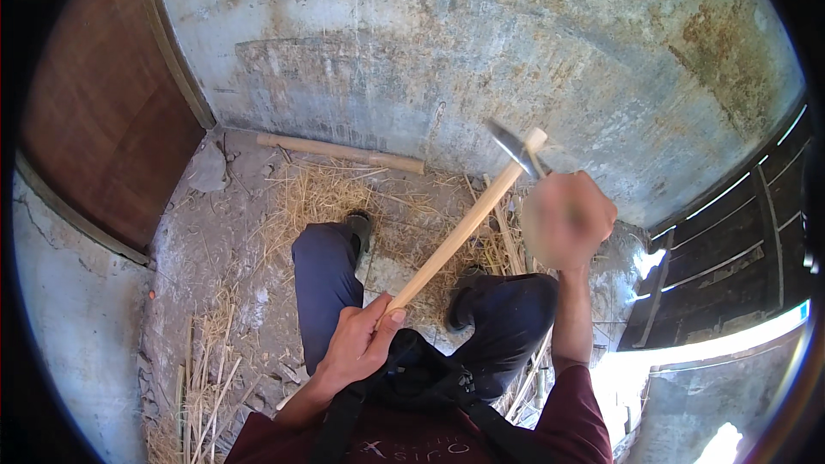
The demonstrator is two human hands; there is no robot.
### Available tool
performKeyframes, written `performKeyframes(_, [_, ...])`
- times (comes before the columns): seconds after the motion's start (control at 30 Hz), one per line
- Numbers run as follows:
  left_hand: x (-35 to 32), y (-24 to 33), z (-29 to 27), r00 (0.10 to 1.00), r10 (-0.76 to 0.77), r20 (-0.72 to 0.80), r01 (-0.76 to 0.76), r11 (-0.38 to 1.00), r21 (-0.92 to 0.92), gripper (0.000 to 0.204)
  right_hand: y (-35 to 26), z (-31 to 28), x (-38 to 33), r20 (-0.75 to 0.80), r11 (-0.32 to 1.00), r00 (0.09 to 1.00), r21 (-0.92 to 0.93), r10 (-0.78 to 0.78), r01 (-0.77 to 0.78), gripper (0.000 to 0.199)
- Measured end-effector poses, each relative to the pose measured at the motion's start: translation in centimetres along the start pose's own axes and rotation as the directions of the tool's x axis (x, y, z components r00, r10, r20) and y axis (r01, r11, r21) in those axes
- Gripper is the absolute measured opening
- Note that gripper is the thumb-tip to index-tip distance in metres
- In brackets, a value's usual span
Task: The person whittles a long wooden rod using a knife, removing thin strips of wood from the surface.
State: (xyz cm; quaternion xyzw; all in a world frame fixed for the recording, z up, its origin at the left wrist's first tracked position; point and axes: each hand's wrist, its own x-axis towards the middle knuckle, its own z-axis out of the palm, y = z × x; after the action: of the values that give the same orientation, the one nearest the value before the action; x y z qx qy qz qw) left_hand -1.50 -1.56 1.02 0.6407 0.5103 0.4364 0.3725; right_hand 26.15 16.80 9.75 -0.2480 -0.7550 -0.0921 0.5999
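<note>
My left hand (361, 339) is closed around the lower end of a long, pale wooden stick (455, 239), which slants up to the right in front of me. Near its upper end a shiny metal blade (510, 145) crosses the stick, with the stick's rounded tip showing just past it. The blade's lower right end leads toward my right hand (571, 219), a closed fist raised beside the stick. Blur covers part of this fist, and the blade's handle is hidden.
Straw (322, 198) is strewn over the dirty floor around my feet. A bamboo pole (339, 153) lies along the base of the stained wall (361, 60). At the left is a brown door (94, 94); dark wooden slats (722, 258) stand at the right. Thin strips (206, 387) lie lower left.
</note>
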Motion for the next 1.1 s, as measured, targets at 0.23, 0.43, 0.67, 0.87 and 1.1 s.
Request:
performKeyframes(0.23, [0.1,-0.3,0.3,0.999,-0.029,0.026,0.030,0.999,-0.035,0.026,-1.2,0.8,-1.1,0.147,0.992,0.983,0.065,-0.113,0.104,0.021])
performKeyframes(0.43, [0.5,-0.2,0.5,0.998,-0.055,0.041,0.060,0.989,-0.138,0.022,-4.5,2.3,-2.7,0.272,0.977,0.943,0.151,-0.189,0.152,0.023])
performKeyframes(0.67, [1.3,0.0,0.2,0.988,-0.092,0.123,0.128,0.935,-0.330,0.033,-5.4,2.6,-4.4,0.258,0.986,0.960,0.151,-0.109,0.071,0.034])
performKeyframes(0.87, [1.9,-0.5,0.3,0.988,-0.095,0.119,0.119,0.971,-0.208,0.031,-6.2,2.5,-4.8,0.152,0.967,0.983,0.215,0.103,-0.135,0.033])
performKeyframes(1.1, [2.7,0.7,0.6,0.988,-0.076,0.136,0.117,0.939,-0.323,0.032,-6.9,2.8,-6.2,0.270,0.976,0.962,0.218,-0.046,-0.014,0.030])
